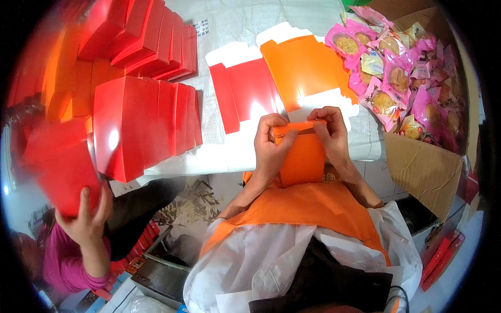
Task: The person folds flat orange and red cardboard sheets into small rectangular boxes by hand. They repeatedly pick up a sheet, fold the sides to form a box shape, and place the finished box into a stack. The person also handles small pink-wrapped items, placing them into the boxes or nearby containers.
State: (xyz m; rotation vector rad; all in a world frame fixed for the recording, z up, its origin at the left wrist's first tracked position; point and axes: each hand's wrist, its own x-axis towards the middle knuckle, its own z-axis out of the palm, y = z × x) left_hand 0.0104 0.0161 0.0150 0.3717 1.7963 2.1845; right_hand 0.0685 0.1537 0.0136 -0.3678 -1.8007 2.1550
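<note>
Between my two hands, close to my apron, is an orange cardboard box (302, 159) with its folded top edge facing up. My left hand (272, 146) grips its left side, thumb pressed on the top flap. On the opposite side my right hand (334, 138) holds the upper right corner, thumb and fingers pinching the flap. Just beyond my hands lie flat unfolded cartons, a red stack (249, 91) and an orange stack (305, 68), with white flaps showing. The box's lower part and its far side are hidden from me.
Rows of red boxes (122, 125) stand on the white-covered table (224, 151) to the left. At right, an open brown carton (425, 167) holds many pink-wrapped pastries (396, 78). On the left a co-worker's hand (86, 219) holds a red box (65, 167). Paper scraps (193, 203) litter the floor.
</note>
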